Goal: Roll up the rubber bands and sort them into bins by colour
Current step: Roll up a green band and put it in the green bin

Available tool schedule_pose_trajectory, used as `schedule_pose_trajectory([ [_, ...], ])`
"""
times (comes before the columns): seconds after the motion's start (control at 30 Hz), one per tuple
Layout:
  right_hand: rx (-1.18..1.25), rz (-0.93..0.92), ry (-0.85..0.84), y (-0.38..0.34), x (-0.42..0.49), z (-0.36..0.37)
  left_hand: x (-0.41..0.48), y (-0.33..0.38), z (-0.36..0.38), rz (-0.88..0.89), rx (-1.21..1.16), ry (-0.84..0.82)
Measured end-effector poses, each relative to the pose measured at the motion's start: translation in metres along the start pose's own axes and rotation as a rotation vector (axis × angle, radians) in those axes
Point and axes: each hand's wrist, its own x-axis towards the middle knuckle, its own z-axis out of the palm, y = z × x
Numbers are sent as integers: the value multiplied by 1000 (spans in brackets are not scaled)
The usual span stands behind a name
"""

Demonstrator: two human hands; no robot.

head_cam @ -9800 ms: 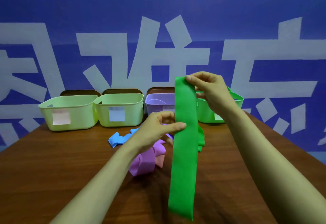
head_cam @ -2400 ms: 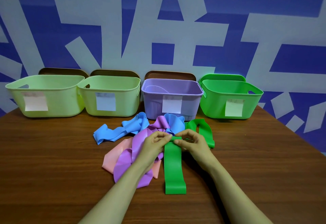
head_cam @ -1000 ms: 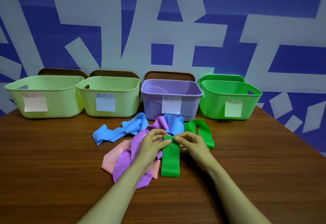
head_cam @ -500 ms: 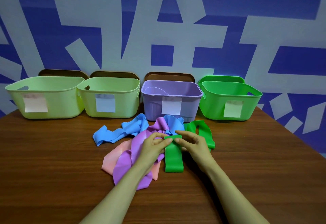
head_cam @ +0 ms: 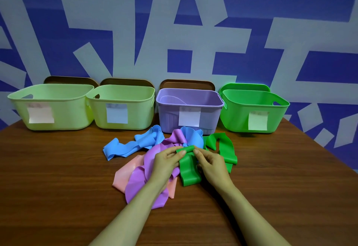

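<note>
No readable labels on the bins; only large strokes on the wall.
Each bin is carrying a paper note on its front: the left pale-green bin, the second pale-green bin, the purple bin and the green bin, but any writing on them is showing too faint to read. Huge pale character strokes are spreading across the blue wall, cropped and not legible.

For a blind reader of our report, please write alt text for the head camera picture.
Two bare hands, left hand and right hand, roll up a green band on a wooden table, beside loose purple, pink and blue bands. Behind stand four bins: two pale green, one purple bin, one green bin.
</note>
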Motion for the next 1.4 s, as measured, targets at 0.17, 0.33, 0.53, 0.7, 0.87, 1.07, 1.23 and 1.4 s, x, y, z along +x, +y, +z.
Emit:
schedule_pose_trajectory([
  [0.17,-7,-3,12,0,-2,-1,3,-3,-2,-3,54,-14],
  [0.33,45,9,9,0,-4,-3,3,-5,-4,-24,71,-39],
  [0.53,131,29,49,-6,-4,-3,2,-4,-3,-34,91,-63],
  [0.7,234,76,15,-9,1,-8,-1,-1,4,-21,139,-127],
  [0.87,206,92,-62,-15,2,-12,-1,-1,2,8,165,-134],
  [1.07,469,180,-94,-17,-3,-7,-5,0,2,-5,152,-169],
  [1.23,491,151,-93,-16,-1,-12,-5,3,1,-23,83,-170],
  [1.4,504,175,-125,-18,0,-15,-5,4,-1,-30,87,-181],
])
